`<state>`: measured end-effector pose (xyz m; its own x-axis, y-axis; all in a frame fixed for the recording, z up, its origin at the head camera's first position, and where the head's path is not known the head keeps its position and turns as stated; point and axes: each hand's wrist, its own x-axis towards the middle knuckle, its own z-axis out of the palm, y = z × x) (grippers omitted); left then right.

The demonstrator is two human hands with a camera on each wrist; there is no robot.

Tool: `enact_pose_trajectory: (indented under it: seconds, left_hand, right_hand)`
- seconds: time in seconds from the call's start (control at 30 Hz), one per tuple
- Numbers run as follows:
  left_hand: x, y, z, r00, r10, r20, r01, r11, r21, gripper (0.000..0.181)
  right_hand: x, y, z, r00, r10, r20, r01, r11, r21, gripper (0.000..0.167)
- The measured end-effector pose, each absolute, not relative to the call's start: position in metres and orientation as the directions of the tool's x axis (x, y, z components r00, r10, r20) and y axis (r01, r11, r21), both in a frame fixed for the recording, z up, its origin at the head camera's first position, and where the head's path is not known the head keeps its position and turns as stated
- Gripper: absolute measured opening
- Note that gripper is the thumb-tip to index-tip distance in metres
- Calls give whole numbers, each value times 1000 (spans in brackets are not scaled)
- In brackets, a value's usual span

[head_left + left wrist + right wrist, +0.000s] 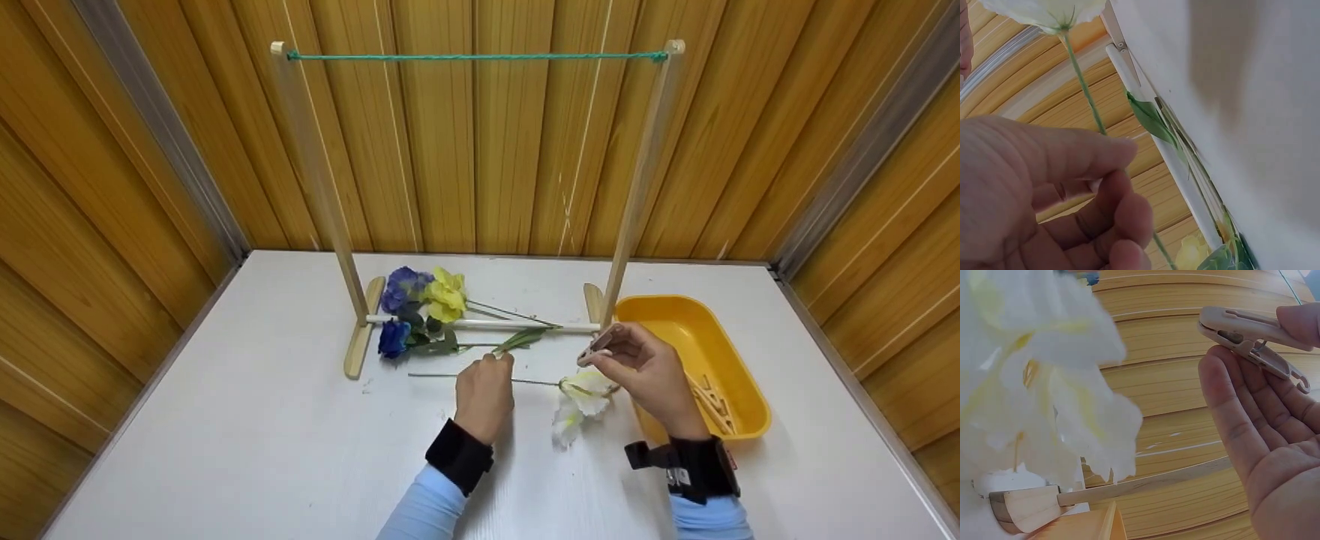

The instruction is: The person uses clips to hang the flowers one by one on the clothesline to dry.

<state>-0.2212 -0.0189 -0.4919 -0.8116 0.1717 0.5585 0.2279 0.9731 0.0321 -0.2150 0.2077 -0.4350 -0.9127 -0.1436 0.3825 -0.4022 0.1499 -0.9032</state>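
Between thumb and fingers my left hand (485, 397) pinches the thin green stem (1085, 84) of a white artificial flower (587, 393). The bloom hangs to the right, close to my right hand (651, 375). That hand holds a pale beige clothespin (1249, 334) between the thumb and the fingers, its jaws closed. Beyond my left hand lie a yellow flower (446, 294), a purple flower (405, 289) and a dark blue rose (393, 339), stems pointing right.
A wooden frame with two posts (637, 187) carries a taut green string (472, 57) across its top. Its white crossbar (525, 325) runs low behind the flowers. On the right stands a yellow tray (754, 390) holding several clothespins (716, 409). Wood-patterned walls (510, 150) surround the white table (225, 420).
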Motion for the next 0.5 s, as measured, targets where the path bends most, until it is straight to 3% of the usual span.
enact_pose_trajectory:
  seconds: [0.5]
  left_hand:
    - [-230,-22,-504,-801,215,559,282,959,35,16]
  right_hand:
    - [-215,207,-436,-914,-155,374,-395,142,-907,22]
